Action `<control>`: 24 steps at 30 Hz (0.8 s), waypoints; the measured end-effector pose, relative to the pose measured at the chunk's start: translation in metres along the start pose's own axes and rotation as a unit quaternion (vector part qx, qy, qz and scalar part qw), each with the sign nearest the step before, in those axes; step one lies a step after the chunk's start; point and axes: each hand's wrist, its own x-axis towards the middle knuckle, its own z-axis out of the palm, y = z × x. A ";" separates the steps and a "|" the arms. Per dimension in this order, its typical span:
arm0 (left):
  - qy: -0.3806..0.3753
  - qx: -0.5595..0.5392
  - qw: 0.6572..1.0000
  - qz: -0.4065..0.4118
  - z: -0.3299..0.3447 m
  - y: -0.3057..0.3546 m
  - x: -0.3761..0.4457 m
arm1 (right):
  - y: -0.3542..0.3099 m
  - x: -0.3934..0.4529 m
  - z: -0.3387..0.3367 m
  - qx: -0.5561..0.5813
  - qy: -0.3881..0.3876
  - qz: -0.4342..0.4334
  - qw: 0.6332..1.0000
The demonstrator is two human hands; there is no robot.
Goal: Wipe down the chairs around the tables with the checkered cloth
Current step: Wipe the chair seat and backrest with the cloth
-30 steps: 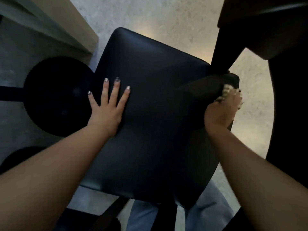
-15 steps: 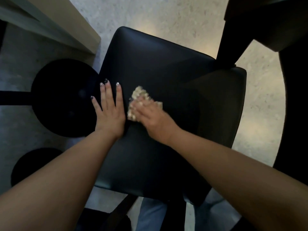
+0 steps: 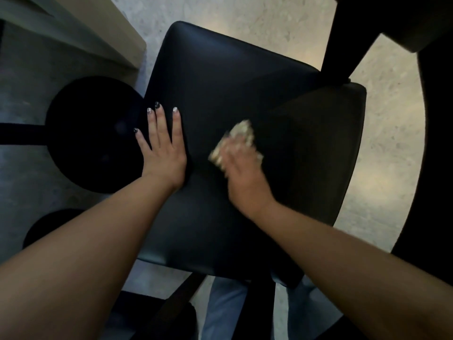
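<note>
1. While the right hand (image 3: 241, 179) presses the checkered cloth (image 3: 236, 143) onto the middle of the chair seat (image 3: 245, 94), the step in hand looks to be the wiping of this one seat; the hand and cloth are smeared by motion blur, which suits a stroke in progress.
2. How the right fingers lie on the cloth I cannot tell through the blur: they may be flat on it or bunching it.
3. The left hand (image 3: 160, 149) is released, fingers straight and spread, and rests flat on the seat's left edge, apparently steadying the chair.
4. As I judge it, the next move calls for carrying the cloth on across the seat, out to the far corners and the right side, with the pressure kept even so the small folded pad does not roll up under the palm.
5. The left hand covers part of the left edge, so that strip would need the hand lifted or shifted before it can be wiped.
6. The cloth is a pale, folded wad, its check pattern only faintly readable, showing past the far side of the right hand.
7. The seat is black, smooth and slightly glossy, squarish with rounded corners; no dirt or streaks can be made out in the dim light.
8. A table edge (image 3: 73, 33) lies at far left, a round black base (image 3: 93, 133) on the floor beside the seat.
</note>
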 end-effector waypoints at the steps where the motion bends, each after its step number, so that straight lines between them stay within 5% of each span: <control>1: 0.000 0.001 1.000 -0.001 0.000 0.000 0.000 | -0.010 -0.016 0.002 0.010 -0.037 -0.053 0.998; 4: 0.001 0.002 1.000 0.002 0.000 0.000 0.000 | -0.010 -0.039 -0.001 -0.005 -0.095 -0.190 0.977; 5: 0.003 0.002 1.000 0.004 0.000 0.001 -0.001 | 0.002 -0.034 -0.006 0.002 -0.090 -0.177 0.980; 9: 0.009 0.006 1.000 0.015 -0.001 0.001 -0.003 | 0.073 -0.008 -0.032 0.030 0.032 0.016 0.999; 13: 0.009 0.019 0.999 0.024 -0.004 -0.001 -0.007 | 0.113 -0.007 -0.049 0.003 0.076 0.214 0.974; 17: 0.011 0.013 0.999 0.031 -0.007 0.002 -0.010 | 0.123 -0.013 -0.048 0.023 0.129 0.397 0.908; 24: 0.012 0.014 1.000 0.015 -0.008 0.005 -0.010 | 0.070 -0.076 -0.025 0.094 0.099 0.639 0.757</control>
